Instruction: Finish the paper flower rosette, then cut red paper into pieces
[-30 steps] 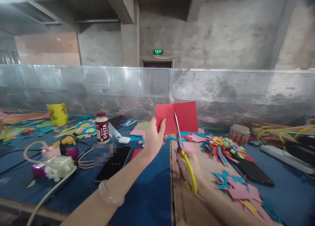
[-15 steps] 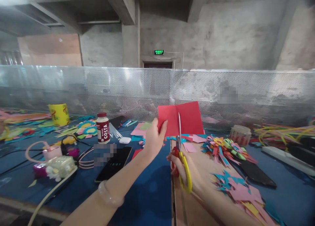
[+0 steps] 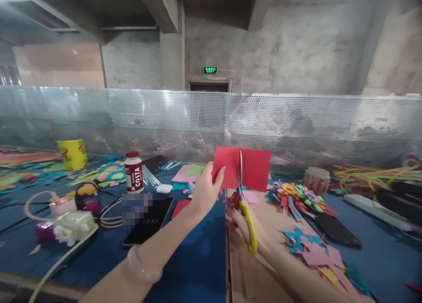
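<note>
Raised over the table is a sheet of red paper [image 3: 254, 169], pinched at its left edge between the thumb and fingers of my left hand [image 3: 208, 191]. My right hand [image 3: 245, 224] is closed around the handles of scissors [image 3: 251, 235], one yellow and one red. The blades point upward and lie across the middle of the sheet, reaching close to its top edge. Below and left of the sheet, another piece of red paper [image 3: 180, 207] rests on the blue table surface [image 3: 198, 259].
A phone [image 3: 150, 221] lies left of my forearm, with a Costa bottle [image 3: 133, 173] and a white earbud case [image 3: 164, 188] behind it. Paper flowers [image 3: 295, 195] and pink and blue scraps [image 3: 318, 252] lie to the right. A perforated metal screen [image 3: 184, 122] stands behind.
The red sheet has dropped slightly and levelled out, its right side tipping down. The blades, spread less than before, still lie across its middle. The whole view has shifted a little.
</note>
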The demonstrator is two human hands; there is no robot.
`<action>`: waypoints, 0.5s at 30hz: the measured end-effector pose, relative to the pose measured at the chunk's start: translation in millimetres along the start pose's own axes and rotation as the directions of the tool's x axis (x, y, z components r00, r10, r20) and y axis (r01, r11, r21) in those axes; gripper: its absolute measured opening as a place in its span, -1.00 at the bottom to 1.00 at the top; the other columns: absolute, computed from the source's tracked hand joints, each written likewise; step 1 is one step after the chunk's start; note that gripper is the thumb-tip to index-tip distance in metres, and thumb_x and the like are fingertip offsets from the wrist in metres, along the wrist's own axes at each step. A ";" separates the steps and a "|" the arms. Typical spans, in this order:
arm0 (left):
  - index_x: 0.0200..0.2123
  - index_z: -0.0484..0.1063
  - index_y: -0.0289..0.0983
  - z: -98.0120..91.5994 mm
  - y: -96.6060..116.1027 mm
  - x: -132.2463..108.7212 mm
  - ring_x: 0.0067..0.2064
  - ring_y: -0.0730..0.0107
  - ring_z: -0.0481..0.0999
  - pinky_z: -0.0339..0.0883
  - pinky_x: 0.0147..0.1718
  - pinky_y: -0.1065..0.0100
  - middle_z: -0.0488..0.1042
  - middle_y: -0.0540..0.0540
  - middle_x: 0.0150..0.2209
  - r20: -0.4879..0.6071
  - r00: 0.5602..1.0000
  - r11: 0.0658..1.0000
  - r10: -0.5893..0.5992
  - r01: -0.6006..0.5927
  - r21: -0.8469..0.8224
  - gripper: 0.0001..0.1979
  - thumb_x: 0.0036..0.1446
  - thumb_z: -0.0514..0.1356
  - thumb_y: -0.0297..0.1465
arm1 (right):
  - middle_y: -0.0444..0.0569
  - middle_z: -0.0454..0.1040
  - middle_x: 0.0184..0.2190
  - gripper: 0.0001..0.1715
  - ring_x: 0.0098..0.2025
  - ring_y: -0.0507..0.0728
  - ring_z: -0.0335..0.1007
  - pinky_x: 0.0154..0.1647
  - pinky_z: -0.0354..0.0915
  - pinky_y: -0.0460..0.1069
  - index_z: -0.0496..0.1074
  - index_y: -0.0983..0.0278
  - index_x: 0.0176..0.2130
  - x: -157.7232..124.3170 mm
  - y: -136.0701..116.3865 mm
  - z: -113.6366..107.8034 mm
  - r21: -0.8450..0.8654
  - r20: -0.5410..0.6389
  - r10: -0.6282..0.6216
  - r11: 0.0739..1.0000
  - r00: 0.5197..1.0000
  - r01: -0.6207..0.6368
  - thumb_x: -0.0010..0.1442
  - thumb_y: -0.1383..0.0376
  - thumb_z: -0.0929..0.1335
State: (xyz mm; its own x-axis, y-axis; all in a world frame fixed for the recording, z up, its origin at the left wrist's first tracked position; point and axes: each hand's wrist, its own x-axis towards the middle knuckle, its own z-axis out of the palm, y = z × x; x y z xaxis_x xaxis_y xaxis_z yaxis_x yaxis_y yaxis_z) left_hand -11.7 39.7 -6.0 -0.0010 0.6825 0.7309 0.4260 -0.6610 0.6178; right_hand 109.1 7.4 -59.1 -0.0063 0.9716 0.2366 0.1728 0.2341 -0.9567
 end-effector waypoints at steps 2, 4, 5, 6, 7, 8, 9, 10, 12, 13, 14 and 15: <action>-0.34 0.25 -0.25 0.6 0.7 -1.1 -0.69 0.51 0.31 0.12 -0.72 0.51 0.26 0.10 -0.67 0.012 1.000 1.000 0.004 -0.004 -0.009 -0.80 0.16 0.01 -0.23 | 0.08 0.44 -0.21 -0.56 -0.34 0.16 0.41 -0.40 0.35 0.00 0.34 0.31 -0.23 0.4 1.4 -0.4 0.006 -0.018 -0.043 0.999 0.999 0.044 -0.11 0.12 0.34; -0.34 0.26 -0.25 1.3 1.3 -2.2 -0.69 0.50 0.31 0.11 -0.72 0.51 0.26 0.10 -0.68 0.017 1.000 1.000 0.019 -0.019 -0.015 -0.80 0.16 0.01 -0.24 | 0.05 0.45 -0.25 -0.59 -0.31 0.16 0.40 -0.36 0.35 0.01 0.35 0.29 -0.23 3.4 7.7 0.0 0.016 -0.050 -0.097 0.995 0.994 0.098 -0.08 0.11 0.33; -0.34 0.26 -0.24 1.6 1.6 -2.6 -0.69 0.50 0.30 0.11 -0.72 0.51 0.26 0.10 -0.68 0.016 1.000 1.000 0.026 -0.026 -0.016 -0.81 0.16 0.01 -0.24 | 0.03 0.45 -0.27 -0.59 -0.32 0.16 0.40 -0.37 0.35 0.00 0.35 0.28 -0.23 5.3 11.8 0.3 0.025 -0.061 -0.118 0.993 0.991 0.120 -0.06 0.10 0.32; -0.34 0.26 -0.24 1.9 2.0 -2.9 -0.69 0.50 0.30 0.11 -0.72 0.51 0.26 0.10 -0.68 0.014 0.999 0.999 0.030 -0.030 -0.014 -0.81 0.16 0.01 -0.24 | 0.01 0.45 -0.30 -0.59 -0.33 0.15 0.39 -0.39 0.34 -0.01 0.35 0.27 -0.23 7.2 15.7 0.6 0.030 -0.067 -0.128 0.991 0.989 0.131 -0.05 0.09 0.32; -0.34 0.26 -0.24 2.0 2.3 -3.2 -0.69 0.50 0.30 0.11 -0.72 0.51 0.27 0.10 -0.68 0.013 0.999 0.999 0.032 -0.032 -0.010 -0.81 0.16 0.00 -0.24 | 0.00 0.45 -0.32 -0.59 -0.35 0.14 0.39 -0.40 0.33 -0.01 0.34 0.27 -0.22 8.8 19.0 1.0 0.028 -0.064 -0.129 0.991 0.990 0.131 -0.05 0.09 0.32; -0.34 0.26 -0.24 2.1 2.7 -3.4 -0.69 0.51 0.30 0.11 -0.72 0.51 0.27 0.10 -0.68 0.011 0.999 1.000 0.031 -0.031 -0.005 -0.81 0.16 0.00 -0.24 | -0.01 0.44 -0.33 -0.59 -0.37 0.13 0.38 -0.42 0.32 -0.02 0.34 0.27 -0.22 9.9 21.4 1.3 0.020 -0.061 -0.119 0.992 0.991 0.121 -0.05 0.09 0.32; -0.34 0.26 -0.24 2.1 3.0 -3.6 -0.68 0.51 0.30 0.12 -0.71 0.51 0.27 0.10 -0.68 0.010 0.999 1.000 0.031 -0.031 -0.001 -0.81 0.16 0.00 -0.25 | -0.01 0.43 -0.34 -0.58 -0.39 0.12 0.37 -0.44 0.31 -0.03 0.33 0.28 -0.22 10.5 22.8 1.8 0.009 -0.056 -0.106 0.994 0.993 0.106 -0.05 0.08 0.32; -0.34 0.26 -0.24 2.2 3.2 -3.8 -0.68 0.51 0.31 0.12 -0.71 0.51 0.28 0.10 -0.68 0.010 0.999 0.999 0.034 -0.034 0.003 -0.82 0.16 0.00 -0.25 | -0.01 0.42 -0.35 -0.58 -0.41 0.11 0.36 -0.46 0.30 -0.04 0.32 0.28 -0.22 10.6 23.3 2.5 0.002 -0.053 -0.095 0.995 0.994 0.095 -0.05 0.08 0.32; -0.34 0.27 -0.24 2.3 3.6 -4.3 -0.68 0.51 0.31 0.12 -0.71 0.52 0.29 0.09 -0.67 0.010 0.999 0.999 0.042 -0.042 0.003 -0.82 0.16 0.01 -0.25 | -0.03 0.40 -0.38 -0.58 -0.44 0.09 0.34 -0.47 0.30 -0.05 0.30 0.28 -0.22 10.2 22.3 4.7 0.005 -0.055 -0.081 0.997 0.995 0.081 -0.05 0.08 0.30; -0.33 0.28 -0.24 2.6 3.6 -4.7 -0.67 0.51 0.32 0.12 -0.72 0.52 0.29 0.09 -0.67 0.009 0.999 0.999 0.045 -0.045 0.002 -0.82 0.16 0.01 -0.26 | -0.05 0.39 -0.39 -0.59 -0.46 0.08 0.33 -0.48 0.30 -0.05 0.29 0.27 -0.23 10.0 21.4 6.2 0.008 -0.078 -0.074 0.997 0.994 0.075 -0.04 0.08 0.29; -0.33 0.28 -0.24 2.9 3.6 -5.0 -0.68 0.51 0.32 0.12 -0.72 0.52 0.30 0.08 -0.67 0.007 0.999 0.999 0.046 -0.046 0.000 -0.82 0.15 0.02 -0.26 | -0.06 0.37 -0.42 -0.60 -0.48 0.07 0.32 -0.49 0.30 -0.05 0.28 0.27 -0.23 10.0 20.4 7.7 0.008 -0.099 -0.067 0.998 0.993 0.068 -0.04 0.08 0.28; -0.32 0.29 -0.24 3.4 3.5 -5.4 -0.68 0.51 0.32 0.12 -0.72 0.52 0.30 0.08 -0.67 0.005 0.999 0.999 0.046 -0.046 -0.001 -0.83 0.15 0.02 -0.27 | -0.07 0.36 -0.45 -0.62 -0.51 0.07 0.31 -0.51 0.29 -0.05 0.28 0.27 -0.24 10.2 19.6 9.0 0.003 -0.110 -0.059 0.998 0.992 0.059 -0.03 0.09 0.26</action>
State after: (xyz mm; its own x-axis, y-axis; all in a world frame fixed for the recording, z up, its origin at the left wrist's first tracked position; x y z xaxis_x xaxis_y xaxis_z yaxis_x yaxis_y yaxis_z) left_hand -7.2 34.8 -8.7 0.0228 0.6529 0.7571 0.4248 -0.6919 0.5838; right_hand 103.6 22.2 -77.0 0.0917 0.9465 0.3094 0.1687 0.2914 -0.9416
